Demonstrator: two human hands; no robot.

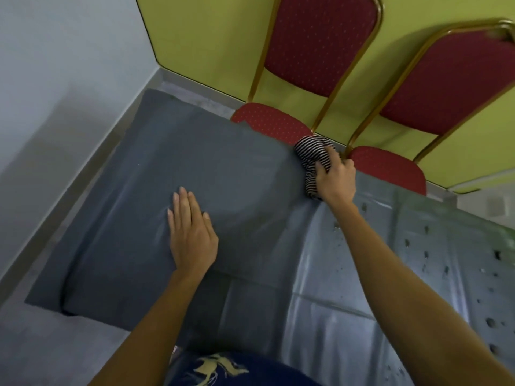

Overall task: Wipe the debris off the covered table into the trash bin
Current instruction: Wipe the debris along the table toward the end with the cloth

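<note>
A grey cover [133, 218] lies over the table, with a shinier clear plastic sheet [362, 288] on its right part. Several small dark bits of debris [446, 270] are scattered over the right side of the sheet. My right hand [335, 181] grips a bunched black-and-white striped cloth [312, 154] at the table's far edge, beside the chair seats. My left hand [191, 232] rests flat on the grey cover, fingers together and pointing away from me. No trash bin is in view.
Two red padded chairs with gold frames stand behind the table, one [315, 48] at the middle and one [446, 87] at the right, against a yellow-green wall. A pale wall [55, 79] runs along the table's left side.
</note>
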